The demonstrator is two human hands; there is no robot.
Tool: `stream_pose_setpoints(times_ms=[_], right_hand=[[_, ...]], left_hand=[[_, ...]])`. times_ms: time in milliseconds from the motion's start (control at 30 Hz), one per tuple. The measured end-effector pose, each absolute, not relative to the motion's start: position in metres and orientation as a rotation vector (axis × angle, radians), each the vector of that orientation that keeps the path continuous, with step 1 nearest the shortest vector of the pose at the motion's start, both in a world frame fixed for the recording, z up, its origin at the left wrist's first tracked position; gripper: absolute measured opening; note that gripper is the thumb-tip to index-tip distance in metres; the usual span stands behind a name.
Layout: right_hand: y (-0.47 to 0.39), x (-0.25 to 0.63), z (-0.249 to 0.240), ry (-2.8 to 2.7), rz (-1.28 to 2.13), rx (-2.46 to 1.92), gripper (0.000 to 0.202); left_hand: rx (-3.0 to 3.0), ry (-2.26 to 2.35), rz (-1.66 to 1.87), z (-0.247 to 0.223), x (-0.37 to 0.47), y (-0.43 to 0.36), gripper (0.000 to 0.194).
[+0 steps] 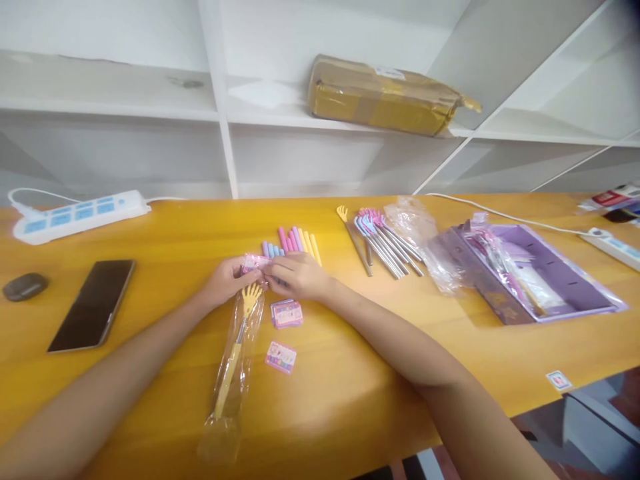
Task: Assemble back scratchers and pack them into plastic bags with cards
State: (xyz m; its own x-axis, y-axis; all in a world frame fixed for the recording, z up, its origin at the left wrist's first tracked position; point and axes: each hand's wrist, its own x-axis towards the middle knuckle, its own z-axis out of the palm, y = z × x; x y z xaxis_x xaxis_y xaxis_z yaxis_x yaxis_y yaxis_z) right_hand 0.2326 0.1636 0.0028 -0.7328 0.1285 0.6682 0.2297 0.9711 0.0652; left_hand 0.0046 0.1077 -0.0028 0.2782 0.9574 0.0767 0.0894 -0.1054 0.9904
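A yellow hand-shaped back scratcher (249, 300) lies inside a long clear plastic bag (245, 373) on the table. At the bag's top end, my left hand (233, 279) grips a pink printed card (254, 263), thumb across its front. My right hand (296, 273) is closed at the card's right edge; its fingertips are partly hidden. Just below my hands are a small stack of printed cards (287, 314) and a single card (281, 358). Behind my right hand lie pink, purple, blue and yellow tubes (313, 247), partly covered.
To the right lie several back scratchers (387, 243), crumpled clear plastic (417, 233) and an open purple box (575, 273) with bagged items. At left are a phone (93, 305), a dark case (25, 287) and a power strip (83, 217). A taped carton (383, 97) sits on the shelf.
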Motion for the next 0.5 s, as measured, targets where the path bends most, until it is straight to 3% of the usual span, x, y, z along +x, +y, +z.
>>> stream_pose_setpoints(times_ms=[233, 500], right_hand=[[0.1691, 0.2341, -0.0042, -2.455, -0.296, -0.228, 0.017], [0.1731, 0.2344, -0.0028, -2.435, -0.287, -0.163, 0.017]], left_hand=[[1.460, 1.115, 0.970, -0.0013, 0.0044, 0.1078, 0.051], [1.474, 1.128, 0.948, -0.0026, 0.0059, 0.1085, 0.045]])
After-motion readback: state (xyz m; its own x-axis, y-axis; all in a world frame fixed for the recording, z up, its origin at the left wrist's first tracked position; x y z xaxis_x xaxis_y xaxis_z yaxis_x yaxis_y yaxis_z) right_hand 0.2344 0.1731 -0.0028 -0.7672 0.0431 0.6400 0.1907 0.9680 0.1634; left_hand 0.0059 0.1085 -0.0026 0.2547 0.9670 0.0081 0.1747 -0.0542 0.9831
